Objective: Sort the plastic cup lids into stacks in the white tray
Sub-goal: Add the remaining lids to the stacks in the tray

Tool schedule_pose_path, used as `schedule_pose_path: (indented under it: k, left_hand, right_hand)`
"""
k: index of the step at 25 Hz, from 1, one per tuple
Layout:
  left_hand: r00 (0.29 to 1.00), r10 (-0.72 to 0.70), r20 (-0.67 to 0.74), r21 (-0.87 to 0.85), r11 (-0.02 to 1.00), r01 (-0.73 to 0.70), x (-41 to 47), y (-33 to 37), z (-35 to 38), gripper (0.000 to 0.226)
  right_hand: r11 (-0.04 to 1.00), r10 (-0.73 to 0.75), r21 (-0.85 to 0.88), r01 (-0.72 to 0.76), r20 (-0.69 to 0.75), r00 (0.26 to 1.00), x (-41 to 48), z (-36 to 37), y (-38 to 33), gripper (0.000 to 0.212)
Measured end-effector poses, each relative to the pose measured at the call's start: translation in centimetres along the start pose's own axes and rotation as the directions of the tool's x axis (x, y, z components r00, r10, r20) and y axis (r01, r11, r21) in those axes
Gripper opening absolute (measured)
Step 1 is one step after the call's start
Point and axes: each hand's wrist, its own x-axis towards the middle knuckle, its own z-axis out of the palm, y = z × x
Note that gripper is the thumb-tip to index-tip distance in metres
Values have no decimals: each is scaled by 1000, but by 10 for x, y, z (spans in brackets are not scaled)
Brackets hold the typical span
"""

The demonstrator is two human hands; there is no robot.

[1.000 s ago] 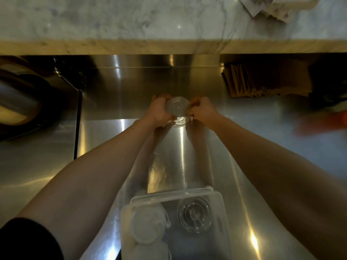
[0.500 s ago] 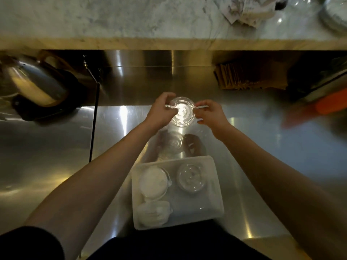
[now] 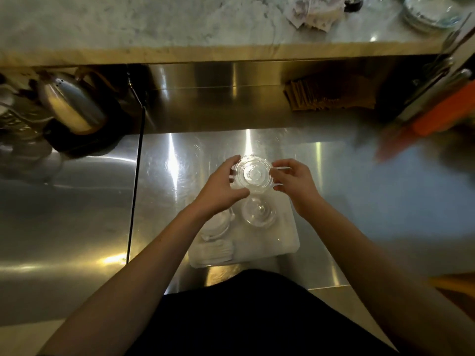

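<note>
A clear lid [image 3: 254, 173] sits between the two hands, held flat and face up above the far edge of the white tray [image 3: 288, 242]. The left hand [image 3: 220, 188] curls around its left rim, fingers over the far side and thumb under the near side, so the hand is half closed on the lid; the right hand [image 3: 295, 179] pinches the right rim between fingertips and thumb, the other fingers loosely bent. Both bare forearms reach forward from the bottom corners of the view, with a dark garment between them. Directly below the held lid, inside the tray's far right part, stands a stack of clear lids [image 3: 258, 211]. To its left, partly hidden by the left wrist, lies a white lid [image 3: 217, 226], and nearer the person another pile of whitish lids [image 3: 218, 250] — their edges are too blurred to count. The tray rests on a brushed steel surface [image 3: 90, 201] that throws back bright streaks of light; a dark seam [image 3: 135, 176] runs across it left of the tray. Behind, a steel backsplash rises to a marble shelf [image 3: 128, 21] with crumpled paper [image 3: 313, 11] on it. A metal kettle [image 3: 69, 104] stands at the left and brown sleeves [image 3: 329, 96] sit at the back right, beside something orange [image 3: 447, 111]. The held lid is round and transparent — concentric ridges ring a small raised centre, and its rim catches the light.
</note>
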Motion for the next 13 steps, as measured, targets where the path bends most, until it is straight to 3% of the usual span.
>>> schedule_pose_path:
  k: [7,13]
  left_hand:
    - [999,47,-12,141,989,-45,-40,-27,32,89]
    - [998,-15,56,261,965,-1,-43,-40,48,89]
  right_hand:
    - [996,-13,-89,11,-25,1000,-40,-11,40,15]
    - [907,-122,-413,85,-63,991,-57,-14,59,23]
